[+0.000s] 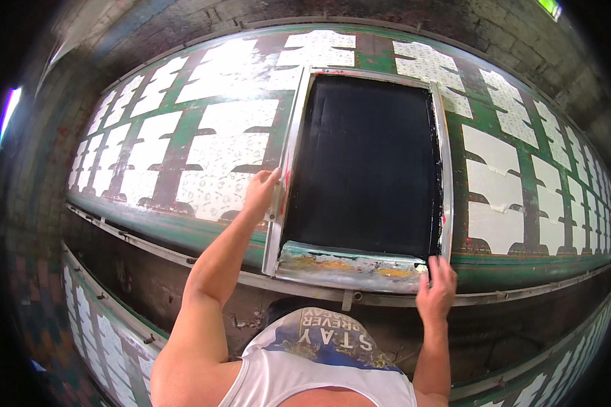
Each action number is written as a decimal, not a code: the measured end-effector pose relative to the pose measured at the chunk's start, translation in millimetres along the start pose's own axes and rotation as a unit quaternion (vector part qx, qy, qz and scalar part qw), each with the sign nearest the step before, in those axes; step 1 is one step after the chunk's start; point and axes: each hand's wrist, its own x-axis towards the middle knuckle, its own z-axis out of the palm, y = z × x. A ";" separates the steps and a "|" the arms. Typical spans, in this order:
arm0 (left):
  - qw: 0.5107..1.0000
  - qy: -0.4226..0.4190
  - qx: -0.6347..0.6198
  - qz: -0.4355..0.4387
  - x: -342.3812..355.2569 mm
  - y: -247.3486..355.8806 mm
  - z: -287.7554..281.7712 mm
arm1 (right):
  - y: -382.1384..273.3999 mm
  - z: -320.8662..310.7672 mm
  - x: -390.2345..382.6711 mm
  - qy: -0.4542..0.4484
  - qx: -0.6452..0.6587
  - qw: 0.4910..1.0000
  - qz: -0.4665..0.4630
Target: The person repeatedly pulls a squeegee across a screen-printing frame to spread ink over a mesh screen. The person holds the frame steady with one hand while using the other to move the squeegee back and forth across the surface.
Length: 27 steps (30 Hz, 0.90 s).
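Note:
A screen printing frame (444, 169) with pale metal rails lies over the green printing table in front of me. Its mesh (366, 163) is dark, almost black. A paint-smeared strip (349, 266), grey-green with yellow stains, runs across its near end. My left hand (259, 192) is closed on the left rail, below its middle, with the arm stretched forward. At the near right corner, my right hand (436, 288) has its fingers bent over the frame's edge beside the strip; part of its grip is hidden.
White printed garment pieces (227, 159) lie in rows left of the frame. Plain white pieces (492, 183) lie to its right. A metal rail (495, 297) edges the table's near side. Behind me stand more tables with white pieces (105, 332). A block wall (509, 47) is beyond.

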 end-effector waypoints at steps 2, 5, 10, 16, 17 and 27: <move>1.000 -0.001 0.009 -0.014 1.4 0.1 0.4 | -36.2 0.8 -4.7 -0.080 0.097 0.988 -0.091; 0.999 0.014 0.030 -0.018 3.6 -3.6 2.4 | -78.5 9.8 -14.0 -0.105 0.099 0.966 -0.216; 0.995 0.037 0.067 0.060 14.7 -23.3 8.4 | -97.5 21.8 -13.8 -0.081 0.042 0.965 -0.248; 0.989 0.036 0.095 0.110 30.5 -39.3 12.8 | -100.2 18.8 14.5 -0.086 0.008 0.947 -0.310; 0.995 0.015 0.072 0.067 28.8 -39.2 13.4 | -103.6 16.8 20.0 -0.069 -0.003 0.949 -0.309; 0.992 0.022 0.084 0.093 17.8 -20.7 8.8 | -131.1 26.2 108.2 -0.141 0.021 0.948 -0.283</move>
